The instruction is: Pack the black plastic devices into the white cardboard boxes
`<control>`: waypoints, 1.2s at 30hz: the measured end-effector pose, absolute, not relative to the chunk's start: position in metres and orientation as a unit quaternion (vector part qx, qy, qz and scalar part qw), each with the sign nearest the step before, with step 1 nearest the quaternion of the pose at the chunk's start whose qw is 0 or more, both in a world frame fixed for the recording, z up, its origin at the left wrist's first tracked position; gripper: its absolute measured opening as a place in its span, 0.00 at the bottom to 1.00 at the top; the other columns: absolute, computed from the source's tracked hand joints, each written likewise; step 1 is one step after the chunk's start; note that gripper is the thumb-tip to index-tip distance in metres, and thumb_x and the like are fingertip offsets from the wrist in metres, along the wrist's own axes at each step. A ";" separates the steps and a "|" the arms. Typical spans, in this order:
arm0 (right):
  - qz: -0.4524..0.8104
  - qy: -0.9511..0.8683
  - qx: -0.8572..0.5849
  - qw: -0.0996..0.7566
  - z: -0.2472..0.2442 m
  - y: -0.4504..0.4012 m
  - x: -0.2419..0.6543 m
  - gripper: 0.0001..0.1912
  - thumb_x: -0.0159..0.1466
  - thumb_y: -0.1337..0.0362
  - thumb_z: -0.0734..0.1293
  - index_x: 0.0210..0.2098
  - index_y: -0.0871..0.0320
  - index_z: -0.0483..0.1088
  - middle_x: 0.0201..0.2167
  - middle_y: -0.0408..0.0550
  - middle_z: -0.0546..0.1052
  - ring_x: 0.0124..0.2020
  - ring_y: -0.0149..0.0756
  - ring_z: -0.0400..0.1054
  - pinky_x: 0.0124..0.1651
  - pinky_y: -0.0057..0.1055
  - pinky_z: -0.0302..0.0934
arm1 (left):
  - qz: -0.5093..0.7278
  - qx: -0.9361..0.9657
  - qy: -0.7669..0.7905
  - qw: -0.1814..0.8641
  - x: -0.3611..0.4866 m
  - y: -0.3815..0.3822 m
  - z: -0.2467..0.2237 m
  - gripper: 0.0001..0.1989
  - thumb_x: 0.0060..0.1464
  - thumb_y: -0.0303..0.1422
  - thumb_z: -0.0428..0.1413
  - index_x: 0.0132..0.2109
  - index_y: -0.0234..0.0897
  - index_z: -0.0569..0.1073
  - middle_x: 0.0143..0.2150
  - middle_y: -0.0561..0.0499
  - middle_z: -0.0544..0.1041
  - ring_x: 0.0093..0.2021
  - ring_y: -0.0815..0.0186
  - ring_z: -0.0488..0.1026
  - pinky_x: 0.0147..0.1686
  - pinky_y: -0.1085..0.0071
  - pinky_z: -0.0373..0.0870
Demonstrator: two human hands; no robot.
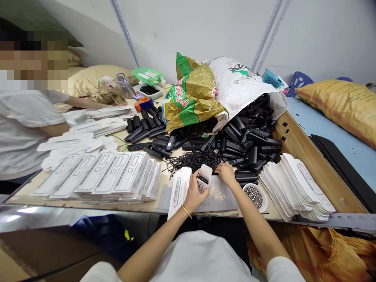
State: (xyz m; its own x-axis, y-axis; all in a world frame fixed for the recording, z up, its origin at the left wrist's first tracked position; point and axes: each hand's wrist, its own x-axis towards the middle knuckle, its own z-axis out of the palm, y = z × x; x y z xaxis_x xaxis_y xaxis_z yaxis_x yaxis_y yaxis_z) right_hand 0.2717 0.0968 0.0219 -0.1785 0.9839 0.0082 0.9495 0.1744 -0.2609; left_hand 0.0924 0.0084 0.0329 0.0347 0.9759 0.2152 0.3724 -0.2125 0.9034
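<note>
My left hand [194, 196] is wrapped round a small white box [205, 172], held upright with its end flap raised. Something black shows inside the open end. To the right, the fingers of my right hand [226, 173] are pinched together at the edge of a heap of thin black sticks [195, 159]; what they grip, if anything, is too small to make out. Beneath my hands, small pale bits [217, 193] are scattered on a grey mat [202, 205]. A flat white printed carton [178, 192] lies beside my left hand.
Flat cartons are stacked left [129, 172] and right [296, 188]. A white bowl [265, 201] holds small metal parts. Black plastic cases [252, 141] spill from a white sack [241, 90] behind, against a wooden side board [305, 156]. A co-worker [20, 133] sits at the left.
</note>
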 end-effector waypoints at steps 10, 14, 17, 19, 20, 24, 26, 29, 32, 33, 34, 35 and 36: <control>0.391 -0.486 -0.500 0.601 0.081 0.046 0.254 0.22 0.59 0.60 0.67 0.51 0.51 0.59 0.25 0.35 0.70 0.21 0.29 0.66 0.28 0.28 0.64 | 0.431 0.636 0.553 0.322 0.105 0.012 0.038 0.33 0.47 0.31 0.58 0.59 0.36 0.56 0.51 0.43 0.66 0.55 0.55 0.64 0.56 0.55 0.59; 0.342 -0.583 -0.515 0.526 0.092 0.024 0.239 0.04 0.59 0.62 0.66 0.34 0.53 0.69 0.25 0.40 0.72 0.26 0.30 0.66 0.32 0.28 0.62 | 0.437 0.637 0.546 0.324 0.106 0.011 0.036 0.35 0.48 0.32 0.57 0.61 0.35 0.53 0.54 0.40 0.65 0.57 0.55 0.63 0.57 0.55 0.59; 0.311 -0.615 -0.525 0.500 0.085 0.022 0.238 0.06 0.61 0.61 0.64 0.31 0.54 0.71 0.33 0.45 0.72 0.33 0.33 0.66 0.37 0.31 0.62 | 0.458 0.636 0.530 0.325 0.105 0.011 0.036 0.33 0.50 0.32 0.56 0.61 0.36 0.53 0.56 0.40 0.64 0.58 0.56 0.62 0.57 0.56 0.59; 0.336 -0.573 -0.534 0.523 0.077 0.026 0.236 0.08 0.59 0.60 0.66 0.38 0.54 0.69 0.37 0.46 0.71 0.35 0.34 0.66 0.38 0.31 0.63 | 0.466 0.646 0.509 0.326 0.105 0.011 0.035 0.26 0.51 0.31 0.55 0.56 0.37 0.58 0.53 0.42 0.67 0.56 0.57 0.65 0.56 0.57 0.61; 0.354 -0.549 -0.535 0.536 0.072 0.028 0.233 0.13 0.57 0.60 0.68 0.41 0.54 0.67 0.37 0.45 0.70 0.35 0.33 0.66 0.37 0.31 0.64 | 0.467 0.656 0.493 0.330 0.105 0.011 0.034 0.21 0.51 0.30 0.54 0.53 0.38 0.61 0.51 0.43 0.68 0.54 0.58 0.66 0.55 0.57 0.62; 0.370 -0.524 -0.537 0.547 0.060 0.026 0.214 0.09 0.60 0.60 0.64 0.40 0.54 0.66 0.34 0.44 0.70 0.35 0.35 0.66 0.38 0.33 0.63 | 0.457 0.671 0.450 0.372 0.106 0.009 0.032 0.21 0.49 0.28 0.54 0.50 0.38 0.60 0.54 0.41 0.67 0.56 0.58 0.66 0.56 0.56 0.62; 0.312 -0.575 -0.530 0.540 0.057 0.018 0.205 0.06 0.62 0.60 0.62 0.34 0.54 0.68 0.34 0.46 0.71 0.37 0.37 0.66 0.41 0.36 0.63 | 0.464 0.642 0.455 0.406 0.106 0.008 0.032 0.28 0.51 0.29 0.54 0.57 0.38 0.52 0.60 0.36 0.62 0.59 0.58 0.64 0.56 0.56 0.62; 0.234 -0.650 -0.488 0.533 0.055 0.008 0.200 0.06 0.62 0.62 0.63 0.32 0.53 0.71 0.37 0.49 0.72 0.42 0.41 0.66 0.46 0.41 0.62 | 0.471 0.610 0.453 0.448 0.106 0.007 0.034 0.34 0.54 0.31 0.53 0.62 0.40 0.43 0.63 0.34 0.58 0.59 0.59 0.65 0.55 0.57 0.65; 0.227 -0.639 -0.498 0.541 0.055 0.007 0.202 0.08 0.65 0.63 0.60 0.37 0.53 0.71 0.37 0.49 0.73 0.42 0.39 0.67 0.45 0.39 0.63 | 0.458 0.616 0.459 0.447 0.106 0.008 0.037 0.34 0.53 0.31 0.55 0.62 0.38 0.45 0.61 0.34 0.62 0.59 0.58 0.65 0.56 0.56 0.63; 0.225 -0.633 -0.506 0.541 0.054 0.007 0.204 0.09 0.65 0.63 0.59 0.38 0.53 0.71 0.37 0.49 0.74 0.41 0.38 0.67 0.45 0.39 0.63 | 0.453 0.619 0.464 0.443 0.106 0.008 0.038 0.34 0.52 0.31 0.55 0.61 0.37 0.46 0.60 0.35 0.63 0.59 0.57 0.65 0.57 0.56 0.62; 0.217 -0.635 -0.508 0.541 0.052 0.007 0.205 0.10 0.66 0.63 0.59 0.38 0.53 0.71 0.36 0.49 0.74 0.41 0.38 0.68 0.45 0.40 0.63 | 0.450 0.621 0.466 0.440 0.106 0.008 0.037 0.34 0.52 0.31 0.55 0.61 0.37 0.47 0.60 0.35 0.63 0.60 0.57 0.65 0.58 0.56 0.62; 0.205 -0.644 -0.502 0.539 0.050 0.007 0.207 0.10 0.66 0.63 0.58 0.38 0.52 0.71 0.37 0.49 0.75 0.42 0.39 0.68 0.46 0.41 0.64 | 0.450 0.624 0.464 0.439 0.105 0.007 0.036 0.34 0.52 0.31 0.55 0.61 0.37 0.47 0.60 0.36 0.63 0.60 0.58 0.65 0.58 0.56 0.61; 0.189 -0.660 -0.490 0.537 0.047 0.006 0.208 0.10 0.66 0.63 0.59 0.38 0.52 0.72 0.38 0.49 0.76 0.42 0.40 0.68 0.46 0.42 0.64 | 0.453 0.626 0.459 0.439 0.105 0.007 0.033 0.33 0.53 0.32 0.54 0.61 0.37 0.47 0.60 0.36 0.63 0.60 0.58 0.65 0.58 0.56 0.61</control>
State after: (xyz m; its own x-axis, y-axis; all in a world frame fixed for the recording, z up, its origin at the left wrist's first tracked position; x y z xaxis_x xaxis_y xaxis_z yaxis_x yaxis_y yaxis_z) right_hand 0.2082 0.0058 0.0465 0.0569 0.8504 0.5231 0.4441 0.4477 -0.7761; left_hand 0.1052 0.0065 0.0327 0.1683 0.9720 0.1641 0.1778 -0.1936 0.9648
